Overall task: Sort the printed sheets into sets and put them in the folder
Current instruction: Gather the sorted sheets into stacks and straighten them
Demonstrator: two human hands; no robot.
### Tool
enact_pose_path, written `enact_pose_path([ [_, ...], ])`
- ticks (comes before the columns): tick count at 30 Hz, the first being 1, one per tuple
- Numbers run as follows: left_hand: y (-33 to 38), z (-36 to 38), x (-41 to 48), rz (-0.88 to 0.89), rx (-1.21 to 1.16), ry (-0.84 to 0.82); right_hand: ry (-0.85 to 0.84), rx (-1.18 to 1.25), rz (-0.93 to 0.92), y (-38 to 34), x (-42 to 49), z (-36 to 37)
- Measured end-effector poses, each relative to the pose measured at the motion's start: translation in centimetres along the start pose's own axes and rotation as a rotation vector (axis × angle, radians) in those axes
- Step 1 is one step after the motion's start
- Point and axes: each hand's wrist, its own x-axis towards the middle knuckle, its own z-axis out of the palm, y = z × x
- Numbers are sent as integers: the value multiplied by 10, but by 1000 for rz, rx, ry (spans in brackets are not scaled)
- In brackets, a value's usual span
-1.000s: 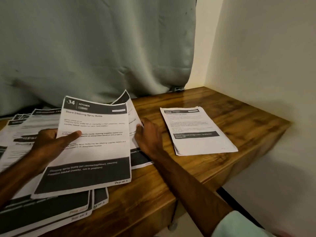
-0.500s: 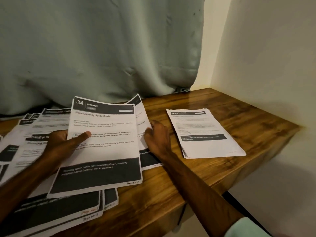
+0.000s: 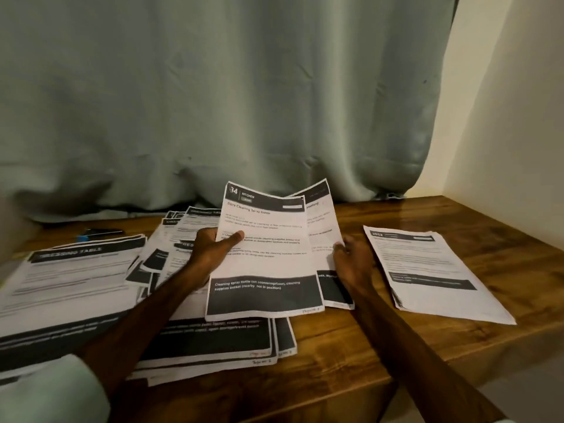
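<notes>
My left hand point(image 3: 210, 254) holds a printed sheet headed "34 KITCHEN" point(image 3: 265, 264) above the table, thumb on its face and fingers behind it. My right hand point(image 3: 354, 264) grips the right edge of a second sheet point(image 3: 322, 221) that curls up behind the first. A neat stack of sheets point(image 3: 427, 273) lies to the right on the wooden table point(image 3: 351, 340). A spread of loose sheets point(image 3: 213, 343) lies under my left arm. Another pile headed "DRESSING TABLE" point(image 3: 70, 285) sits at the left. No folder is in sight.
A grey-green curtain point(image 3: 213, 102) hangs right behind the table. A cream wall point(image 3: 512, 117) bounds the right side. A small dark object with a blue end point(image 3: 100, 233) lies at the back left. The table's front edge runs close to my arms.
The view has swung left, which brings the "DRESSING TABLE" pile into sight. My right hand now lifts the second sheet's edge higher off the table. My left hand keeps the same sheet.
</notes>
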Motion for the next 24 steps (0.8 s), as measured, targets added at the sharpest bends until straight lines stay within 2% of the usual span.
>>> enact_pose_path([
  [6, 51, -34, 10, 41, -131, 73, 89, 153, -15, -56, 9, 8],
  [11, 85, -121, 4, 6, -259, 259, 109, 247, -19, -113, 4, 49],
  [16, 71, -202, -13, -80, -444, 408, 68, 416, 129, -142, -9, 102],
  [18, 67, -223, -28, -86, -450, 506, 45, 477, 174, -151, -16, 121],
  [24, 53, -273, -48, -140, -494, 611, -43, 487, 294, -166, -29, 156],
])
